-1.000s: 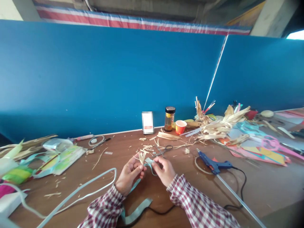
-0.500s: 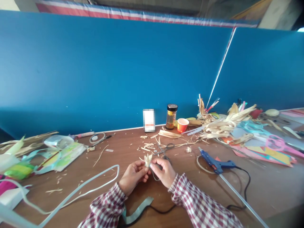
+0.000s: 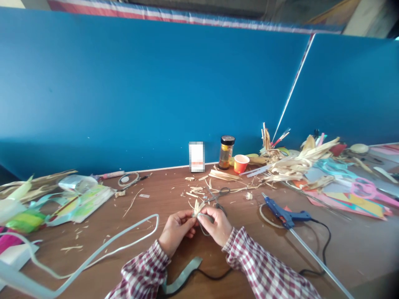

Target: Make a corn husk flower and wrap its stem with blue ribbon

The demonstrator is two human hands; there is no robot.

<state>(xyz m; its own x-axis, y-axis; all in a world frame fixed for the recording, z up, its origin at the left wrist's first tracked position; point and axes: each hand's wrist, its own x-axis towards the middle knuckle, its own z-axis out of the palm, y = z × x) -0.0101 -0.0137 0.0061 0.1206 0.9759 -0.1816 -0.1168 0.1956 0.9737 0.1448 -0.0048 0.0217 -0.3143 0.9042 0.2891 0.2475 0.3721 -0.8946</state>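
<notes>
A small pale flower of dried husk (image 3: 197, 207) stands upright between my fingertips, its pointed petals spread at the top. My left hand (image 3: 178, 230) pinches its base from the left. From the right, the thumb and fingers of my right hand (image 3: 216, 226) close on the same base, so the lower part is hidden. A thin greenish cord or wire (image 3: 204, 231) loops down beside my right fingers. Just beyond the hands lie dark-handled scissors (image 3: 222, 192) among husk scraps (image 3: 195, 191). Below my wrists is a strip of pale green ribbon (image 3: 184, 277).
A blue glue gun (image 3: 285, 215) with a long glue stick lies at right, its black cable trailing. Behind stand a lidded jar (image 3: 226, 153) and a red paper cup (image 3: 241, 164). Dried husks (image 3: 299, 164) and pink scissors (image 3: 363, 189) fill the right; a white tube (image 3: 112, 241) curves at left.
The husk flower has turned and tilted slightly between my fingers, its petals now leaning to the right. Both hands keep their hold; the whole view has shifted a little.
</notes>
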